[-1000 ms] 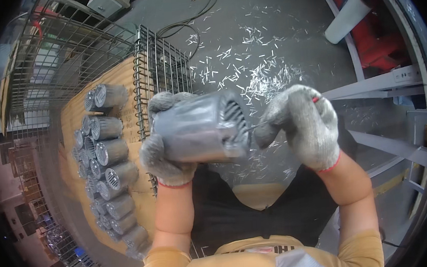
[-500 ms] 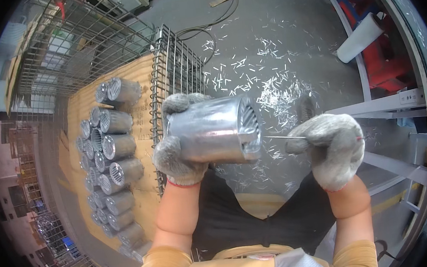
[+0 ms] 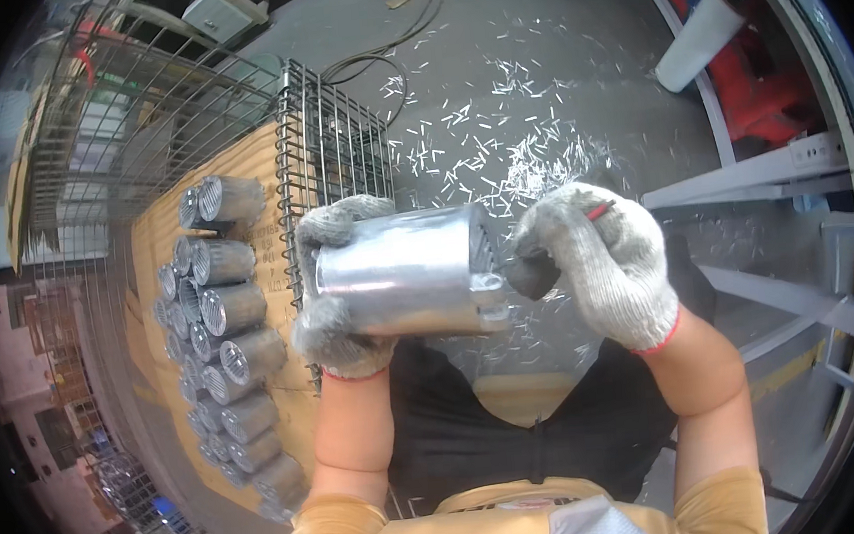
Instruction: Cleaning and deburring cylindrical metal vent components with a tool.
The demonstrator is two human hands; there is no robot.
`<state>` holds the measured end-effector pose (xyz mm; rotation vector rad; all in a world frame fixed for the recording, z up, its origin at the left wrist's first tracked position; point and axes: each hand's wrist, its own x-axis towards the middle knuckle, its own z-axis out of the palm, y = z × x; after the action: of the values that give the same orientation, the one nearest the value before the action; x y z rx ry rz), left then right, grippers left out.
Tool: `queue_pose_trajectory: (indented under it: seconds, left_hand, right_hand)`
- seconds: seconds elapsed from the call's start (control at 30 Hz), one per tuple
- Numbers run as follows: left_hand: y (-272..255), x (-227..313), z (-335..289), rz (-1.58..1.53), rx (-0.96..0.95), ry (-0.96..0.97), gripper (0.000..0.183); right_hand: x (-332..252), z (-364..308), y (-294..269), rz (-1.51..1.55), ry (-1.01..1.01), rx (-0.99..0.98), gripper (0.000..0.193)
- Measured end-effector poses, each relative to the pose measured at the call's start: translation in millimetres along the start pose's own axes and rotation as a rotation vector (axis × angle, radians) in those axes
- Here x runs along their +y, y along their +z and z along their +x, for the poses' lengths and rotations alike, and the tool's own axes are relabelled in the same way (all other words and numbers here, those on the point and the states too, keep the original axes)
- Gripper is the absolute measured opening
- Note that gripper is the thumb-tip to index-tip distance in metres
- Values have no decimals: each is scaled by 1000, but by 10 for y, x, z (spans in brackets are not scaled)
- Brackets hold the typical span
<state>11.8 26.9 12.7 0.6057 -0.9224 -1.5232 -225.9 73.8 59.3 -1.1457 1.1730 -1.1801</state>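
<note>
My left hand [image 3: 337, 339], in a grey-white knit glove, is wrapped round the left end of a shiny metal cylinder [image 3: 398, 274]. The cylinder lies on its side in the air above my lap, its slotted, finned end facing right. My right hand [image 3: 602, 263], gloved as well, is closed in a pinch just off that finned end. A small red end [image 3: 600, 210] pokes out at the back of its grip, part of a thin metal pick. The pick's shaft is mostly hidden behind my fingers, so I cannot tell whether its tip touches the cylinder.
At left, several similar finned cylinders [image 3: 235, 309] lie stacked on brown cardboard [image 3: 271, 199] in a wire cage [image 3: 311, 126]. Thin silvery slivers [image 3: 539, 163] litter the grey floor. A white roll [image 3: 700, 40] and a pale metal frame [image 3: 742, 187] stand at right.
My right hand has moved left, up to the cylinder's finned end, and turned, so the pick's shaft no longer shows. The cylinder has shifted slightly left in my left hand.
</note>
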Motion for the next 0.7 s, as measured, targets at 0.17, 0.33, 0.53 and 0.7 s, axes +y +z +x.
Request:
queue_pose_trajectory:
  seconds: [0.17,0.33,0.53,0.7]
  left_hand:
    - [-64,-116,52,-257,67,-4,71]
    - [-149,-4,106,-136,27,-25,63]
    - [-3,83,34,-336,-12,-220,64]
    - [-11,45,110,-284,59,-259,69]
  right_hand:
    - [338,66,56,570,126,134,28]
    - [348,73,105,312,58,90,27]
    - [270,-155,102,238,-138,-58,24]
    - [148,0,42,-680,-866,-94,18]
